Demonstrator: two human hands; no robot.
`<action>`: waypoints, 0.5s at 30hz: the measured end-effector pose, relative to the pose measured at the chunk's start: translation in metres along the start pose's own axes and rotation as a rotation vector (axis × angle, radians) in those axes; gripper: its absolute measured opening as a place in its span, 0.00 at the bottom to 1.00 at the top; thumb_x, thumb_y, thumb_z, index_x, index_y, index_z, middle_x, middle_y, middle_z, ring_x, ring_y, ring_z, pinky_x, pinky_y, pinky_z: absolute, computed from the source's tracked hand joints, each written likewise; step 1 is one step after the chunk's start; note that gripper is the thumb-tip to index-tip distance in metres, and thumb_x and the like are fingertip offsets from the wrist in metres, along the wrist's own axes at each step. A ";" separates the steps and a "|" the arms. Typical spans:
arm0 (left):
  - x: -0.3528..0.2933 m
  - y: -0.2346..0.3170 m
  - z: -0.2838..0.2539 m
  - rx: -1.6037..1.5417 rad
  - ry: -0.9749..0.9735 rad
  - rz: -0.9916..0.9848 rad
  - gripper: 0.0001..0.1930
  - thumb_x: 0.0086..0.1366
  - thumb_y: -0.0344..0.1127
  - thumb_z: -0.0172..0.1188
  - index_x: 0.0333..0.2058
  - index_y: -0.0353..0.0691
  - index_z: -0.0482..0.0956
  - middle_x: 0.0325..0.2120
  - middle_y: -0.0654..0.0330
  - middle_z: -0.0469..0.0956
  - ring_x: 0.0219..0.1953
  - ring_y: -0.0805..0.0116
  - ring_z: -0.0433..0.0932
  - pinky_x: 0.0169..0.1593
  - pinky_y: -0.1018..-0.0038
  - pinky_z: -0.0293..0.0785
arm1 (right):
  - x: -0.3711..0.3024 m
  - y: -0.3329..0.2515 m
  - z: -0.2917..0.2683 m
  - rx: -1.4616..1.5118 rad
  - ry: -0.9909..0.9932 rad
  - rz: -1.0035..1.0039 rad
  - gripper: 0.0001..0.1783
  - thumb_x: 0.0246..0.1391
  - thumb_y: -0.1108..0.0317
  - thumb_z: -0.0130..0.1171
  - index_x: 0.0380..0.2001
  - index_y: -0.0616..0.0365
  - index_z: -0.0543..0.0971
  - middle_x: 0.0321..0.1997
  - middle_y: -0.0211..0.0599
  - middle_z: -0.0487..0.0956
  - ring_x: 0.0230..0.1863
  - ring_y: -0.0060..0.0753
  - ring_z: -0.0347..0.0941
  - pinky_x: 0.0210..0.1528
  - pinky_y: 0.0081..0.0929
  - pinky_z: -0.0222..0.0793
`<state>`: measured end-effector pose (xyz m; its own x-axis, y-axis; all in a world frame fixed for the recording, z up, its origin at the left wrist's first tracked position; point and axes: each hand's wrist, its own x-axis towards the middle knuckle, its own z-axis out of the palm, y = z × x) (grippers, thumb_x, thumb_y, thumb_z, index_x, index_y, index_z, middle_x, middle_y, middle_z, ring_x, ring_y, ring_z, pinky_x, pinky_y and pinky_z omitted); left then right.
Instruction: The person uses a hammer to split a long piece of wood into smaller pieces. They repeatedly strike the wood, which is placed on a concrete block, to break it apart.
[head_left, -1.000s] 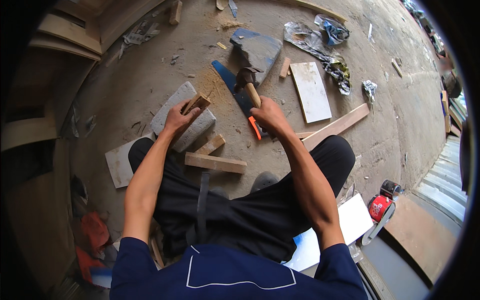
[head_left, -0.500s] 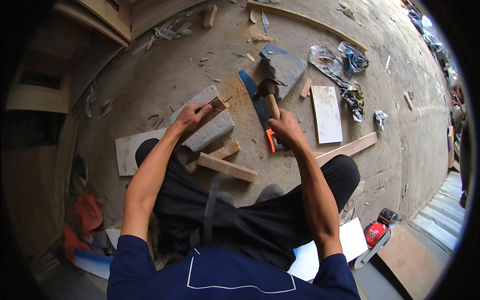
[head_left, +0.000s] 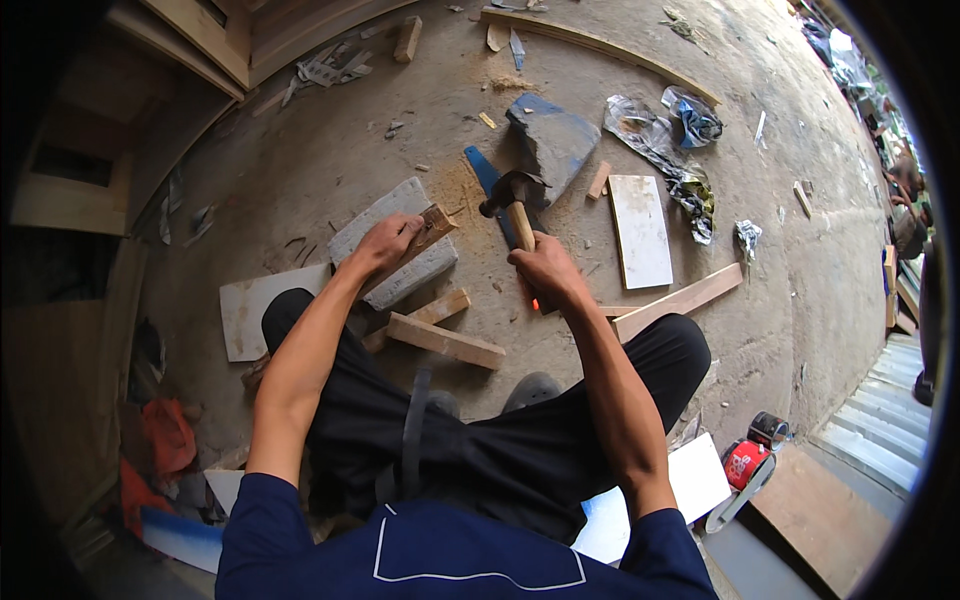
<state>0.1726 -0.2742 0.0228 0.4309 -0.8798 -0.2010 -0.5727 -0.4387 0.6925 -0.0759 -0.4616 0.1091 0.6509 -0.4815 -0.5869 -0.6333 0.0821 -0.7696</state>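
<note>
Head view. The left hand [head_left: 388, 243] grips a piece of wood [head_left: 434, 226], fingers clamped around it; the wood lies over the pale block [head_left: 416, 276], contact between the two not determinable. The right hand [head_left: 547, 268] has its grip closed around the handle of a hammer [head_left: 521, 226], head pointing away from the person.

Edges and room: the block's right edge faces a strip of dusty concrete floor [head_left: 484, 262], running between it and the right hand. A wider stretch of floor extends at far right, to the corrugated metal sheet [head_left: 880, 400]. Wooden furniture [head_left: 75, 205] bounds the left side.

Obstructions: the hammer's head overlaps the blue saw [head_left: 481, 165] in view, near a blue-grey block [head_left: 562, 148]. Two crossed offcuts [head_left: 446, 340] lie between the pale block and the feet. Right of the hammer lie a white panel [head_left: 642, 235] and, nearer the right knee, a timber strip [head_left: 680, 302]. Crumpled plastic [head_left: 640, 125] lies beyond the panel.
</note>
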 end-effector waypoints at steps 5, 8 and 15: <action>0.004 0.012 0.019 0.105 -0.028 -0.062 0.24 0.72 0.52 0.44 0.45 0.34 0.76 0.36 0.44 0.81 0.43 0.48 0.80 0.47 0.61 0.72 | 0.004 0.015 0.004 -0.007 -0.013 0.048 0.12 0.53 0.67 0.55 0.36 0.64 0.70 0.19 0.36 0.73 0.16 0.30 0.72 0.17 0.32 0.70; 0.003 0.014 0.025 0.026 0.010 -0.103 0.26 0.66 0.60 0.53 0.42 0.39 0.75 0.35 0.48 0.83 0.40 0.46 0.81 0.45 0.59 0.75 | 0.006 0.022 0.008 0.002 -0.007 0.059 0.12 0.53 0.67 0.54 0.36 0.64 0.70 0.19 0.36 0.73 0.16 0.31 0.72 0.17 0.33 0.70; 0.004 0.000 0.033 0.166 -0.013 -0.003 0.40 0.43 0.70 0.70 0.43 0.42 0.72 0.31 0.47 0.82 0.35 0.50 0.83 0.39 0.59 0.77 | 0.009 0.027 0.012 -0.023 -0.010 0.061 0.11 0.52 0.68 0.53 0.34 0.65 0.70 0.18 0.39 0.74 0.16 0.33 0.73 0.17 0.34 0.70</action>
<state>0.1511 -0.2840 -0.0005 0.4247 -0.8800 -0.2126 -0.6793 -0.4650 0.5678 -0.0824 -0.4536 0.0799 0.6147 -0.4674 -0.6354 -0.6814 0.0912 -0.7262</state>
